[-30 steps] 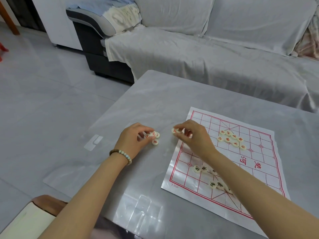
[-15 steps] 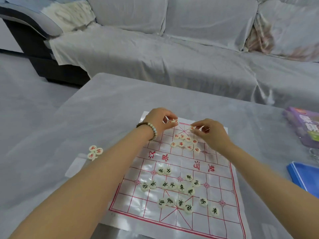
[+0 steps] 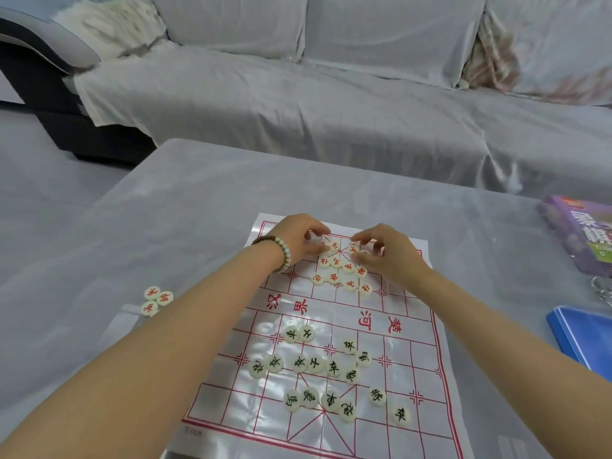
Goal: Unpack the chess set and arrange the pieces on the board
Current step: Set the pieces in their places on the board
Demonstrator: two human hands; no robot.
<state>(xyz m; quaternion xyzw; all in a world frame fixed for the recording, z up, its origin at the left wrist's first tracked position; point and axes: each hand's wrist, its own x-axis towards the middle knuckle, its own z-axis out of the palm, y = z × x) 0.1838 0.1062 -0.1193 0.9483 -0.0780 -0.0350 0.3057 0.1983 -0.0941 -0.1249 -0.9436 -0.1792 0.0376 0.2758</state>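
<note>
Placement is running at the far end of the board (image 3: 414,369): left hand (image 3: 298,240) and right hand (image 3: 389,256) are each pinching a red piece (image 3: 353,249) in curled fingers. Red cluster (image 3: 341,274) is sitting just on their near side, black pieces (image 3: 314,366) are lying loose on the near half, stray reds (image 3: 155,299) are waiting off-board on the table (image 3: 198,210). Next move is likely calling for seating both on back-rank points, then fetching the strays.
</note>
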